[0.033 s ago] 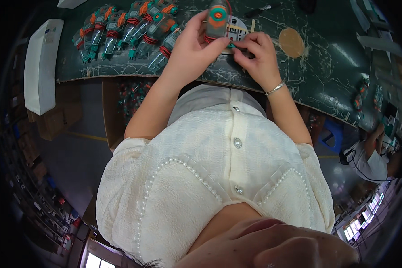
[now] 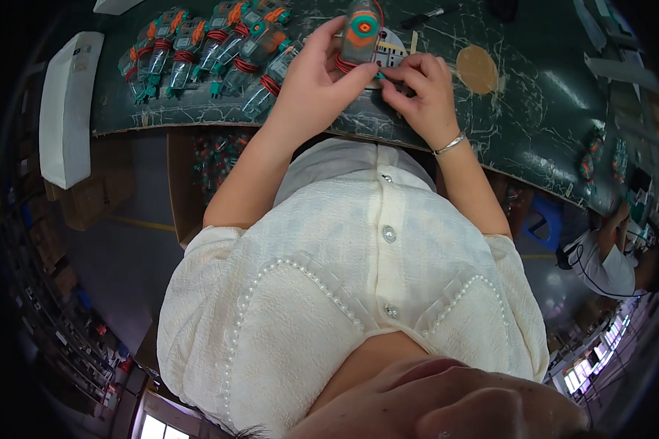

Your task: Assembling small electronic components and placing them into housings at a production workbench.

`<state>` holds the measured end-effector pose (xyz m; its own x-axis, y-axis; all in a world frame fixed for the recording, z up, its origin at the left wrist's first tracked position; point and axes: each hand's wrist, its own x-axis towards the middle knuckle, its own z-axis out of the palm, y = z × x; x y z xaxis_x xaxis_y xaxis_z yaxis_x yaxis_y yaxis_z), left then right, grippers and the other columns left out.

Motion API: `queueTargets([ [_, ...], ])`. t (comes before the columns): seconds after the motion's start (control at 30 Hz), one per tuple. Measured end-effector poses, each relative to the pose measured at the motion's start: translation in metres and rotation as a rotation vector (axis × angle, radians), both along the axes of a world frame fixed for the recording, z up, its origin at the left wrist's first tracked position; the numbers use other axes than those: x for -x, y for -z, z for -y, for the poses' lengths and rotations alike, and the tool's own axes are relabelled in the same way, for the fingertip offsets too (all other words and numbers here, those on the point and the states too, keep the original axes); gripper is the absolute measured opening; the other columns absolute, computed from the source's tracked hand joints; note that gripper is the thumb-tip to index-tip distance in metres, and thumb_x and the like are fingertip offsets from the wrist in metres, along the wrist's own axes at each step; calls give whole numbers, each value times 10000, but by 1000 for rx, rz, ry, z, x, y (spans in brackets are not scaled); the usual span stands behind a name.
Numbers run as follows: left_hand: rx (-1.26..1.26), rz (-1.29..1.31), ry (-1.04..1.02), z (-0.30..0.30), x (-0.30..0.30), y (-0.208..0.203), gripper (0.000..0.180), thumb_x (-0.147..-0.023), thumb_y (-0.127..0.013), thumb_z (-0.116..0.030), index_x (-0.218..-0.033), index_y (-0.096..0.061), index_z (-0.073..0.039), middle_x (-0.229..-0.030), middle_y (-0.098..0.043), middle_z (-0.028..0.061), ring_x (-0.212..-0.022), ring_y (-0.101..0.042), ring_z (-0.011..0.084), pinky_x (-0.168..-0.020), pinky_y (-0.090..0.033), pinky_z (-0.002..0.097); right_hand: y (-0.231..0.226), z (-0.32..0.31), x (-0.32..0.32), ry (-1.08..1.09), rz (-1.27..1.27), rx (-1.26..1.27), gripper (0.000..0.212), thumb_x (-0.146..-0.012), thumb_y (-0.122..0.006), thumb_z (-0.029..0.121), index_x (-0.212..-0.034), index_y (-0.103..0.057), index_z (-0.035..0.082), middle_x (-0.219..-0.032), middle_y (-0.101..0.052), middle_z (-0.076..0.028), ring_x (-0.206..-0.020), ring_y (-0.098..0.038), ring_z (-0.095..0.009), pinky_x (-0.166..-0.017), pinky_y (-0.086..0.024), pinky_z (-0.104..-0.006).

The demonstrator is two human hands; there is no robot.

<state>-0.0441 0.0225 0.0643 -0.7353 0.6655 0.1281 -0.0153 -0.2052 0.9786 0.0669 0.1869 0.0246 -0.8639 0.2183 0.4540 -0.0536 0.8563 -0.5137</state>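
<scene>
My left hand [image 2: 309,91] is wrapped around a small grey see-through plastic motor unit [image 2: 358,50] with an orange and teal round hub on top. Its coiled red wire [image 2: 343,66] shows beside my fingers. The fingertips of my right hand [image 2: 427,99] pinch a small teal plug [image 2: 378,74] close to my left thumb. Right behind the plug is a white round device [image 2: 393,55] with a dark-marked panel, partly hidden by the unit and my fingers.
Several similar units [image 2: 220,51] with red wires lie on the dark green table [image 2: 520,124] at left. A white tray [image 2: 66,110] stands at the far left. A tan disc [image 2: 477,70] and a black-handled tool [image 2: 426,16] lie right. Another person [image 2: 611,260] sits far right.
The motor unit in my left hand has shifted slightly to the right and nearer to me. My right hand stays almost in place at the plug.
</scene>
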Motion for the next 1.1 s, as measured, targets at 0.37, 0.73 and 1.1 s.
queueTargets([
  [0.37,164,-29,-1,10,-7,-8,655,-815,-746,-34,-1368,-403,53,-1121,-640,187,-933,-684,217,-783,-575,273,-34,-35,-45,54,269,-48,346,-701,-795,191,-1017,-698,88,-1043,-637,-16,-979,-550,-209,-926,-376,-357],
  [0.73,262,247,203,1,-13,-21,756,-828,-736,-83,-1455,-326,17,-982,-655,153,-738,-646,159,-579,-517,225,-49,-14,-34,8,66,999,163,-913,-647,133,-1037,-607,35,-889,-648,-64,-728,-562,-130,-680,-428,-221],
  [1.1,490,149,210,-4,-25,-29,762,-835,-715,-112,-1479,-321,-11,-972,-659,138,-504,-542,116,-394,-406,223,-63,-25,-17,-359,214,1235,61,-950,-574,95,-973,-562,39,-771,-596,-48,-659,-501,-94,-593,-384,-186],
])
